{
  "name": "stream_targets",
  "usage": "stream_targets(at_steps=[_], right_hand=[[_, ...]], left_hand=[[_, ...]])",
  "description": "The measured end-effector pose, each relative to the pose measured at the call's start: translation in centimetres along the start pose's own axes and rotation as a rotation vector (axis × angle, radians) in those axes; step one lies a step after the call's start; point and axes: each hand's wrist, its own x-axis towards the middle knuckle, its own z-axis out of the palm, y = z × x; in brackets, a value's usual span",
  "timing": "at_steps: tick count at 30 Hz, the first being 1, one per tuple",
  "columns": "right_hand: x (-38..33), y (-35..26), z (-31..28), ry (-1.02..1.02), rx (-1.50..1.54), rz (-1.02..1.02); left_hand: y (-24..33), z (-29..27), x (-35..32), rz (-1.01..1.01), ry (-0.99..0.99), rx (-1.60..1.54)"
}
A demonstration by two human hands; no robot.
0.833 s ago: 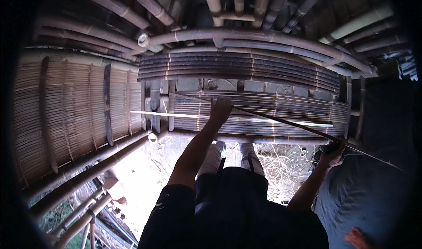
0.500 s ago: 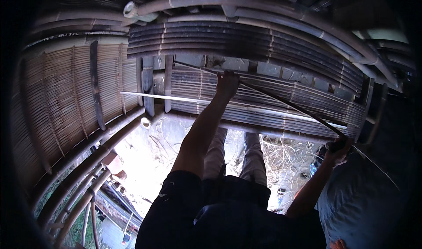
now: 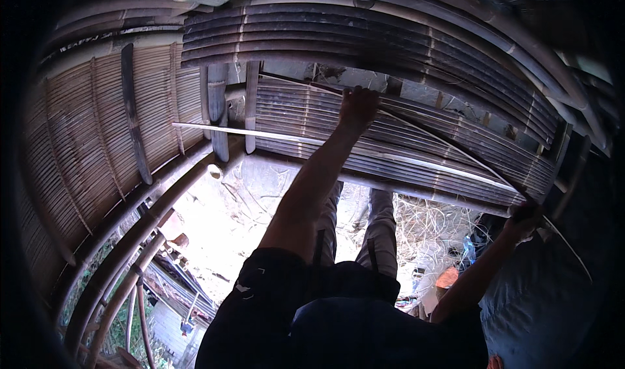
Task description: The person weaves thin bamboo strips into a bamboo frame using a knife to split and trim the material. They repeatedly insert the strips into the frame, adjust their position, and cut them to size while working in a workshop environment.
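Observation:
A long, thin bamboo strip slants across a slatted bamboo bench, from its far left edge down past its right end. My left hand is closed around the strip over the bench. Near the bench's right end my right hand is also closed on it, in shadow; something dark at that grip cannot be made out. Beyond that hand the strip's thin end bends downward. A second, pale strip lies lengthwise along the bench and sticks out past its left end. Neither hand touches it.
A slatted bamboo backrest rises behind the bench. On the left stand a woven bamboo wall and bamboo rails. Loose shavings lie on the ground at the right, near an orange object. Grey cloth hangs at the lower right.
Both hands have shifted to the right, still closed on the strip. The strip shows a paler edge between them now. My view has tilted slightly downward.

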Motion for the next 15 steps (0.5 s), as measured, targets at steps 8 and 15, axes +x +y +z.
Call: stream_targets(at_steps=[8, 15], right_hand=[[5.3, 2.7, 5.9, -0.227, 0.174, 0.042], [-1.7, 9.4, 10.1, -0.05, 0.062, 0.068]], left_hand=[[-2.5, 2.9, 0.7, -0.256, 0.318, 0.05], [-6.8, 3.9, 3.5, 0.165, 0.134, -0.104]])
